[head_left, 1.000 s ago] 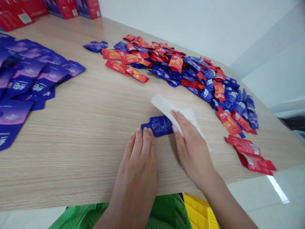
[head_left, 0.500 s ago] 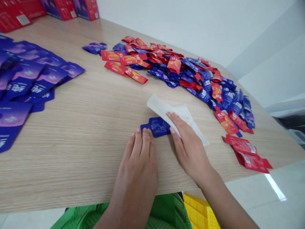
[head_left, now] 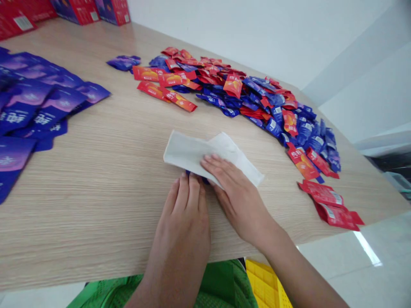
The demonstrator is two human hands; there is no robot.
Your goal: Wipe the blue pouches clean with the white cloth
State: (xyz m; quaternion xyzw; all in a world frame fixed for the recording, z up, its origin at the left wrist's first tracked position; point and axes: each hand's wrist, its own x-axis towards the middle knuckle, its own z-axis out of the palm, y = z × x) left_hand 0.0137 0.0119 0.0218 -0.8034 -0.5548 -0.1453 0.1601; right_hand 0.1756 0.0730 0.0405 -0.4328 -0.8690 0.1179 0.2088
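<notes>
A folded white cloth [head_left: 192,150] lies over a flat blue packet [head_left: 205,181], so only slivers of the packet show at the cloth's lower edge. My right hand [head_left: 236,196] is laid on the cloth with its fingers stretched together, pressing it down; its thumb is partly hidden and the cloth travels with the hand. At the packet's left end, my left hand [head_left: 184,222] rests palm down, fingers straight and side by side, fingertips touching the packet just below the cloth.
Mixed red and blue sachets [head_left: 244,96] form a long heap along the wall. Red sachets [head_left: 330,205] lie near the right edge. Large blue pouches [head_left: 41,102] overlap at left, with boxes [head_left: 78,10] behind. A yellow crate [head_left: 265,284] stands below the table [head_left: 96,222].
My right hand has slid the white cloth leftward across the blue packet, now covering most of it. My left hand has stayed at the packet's end.
</notes>
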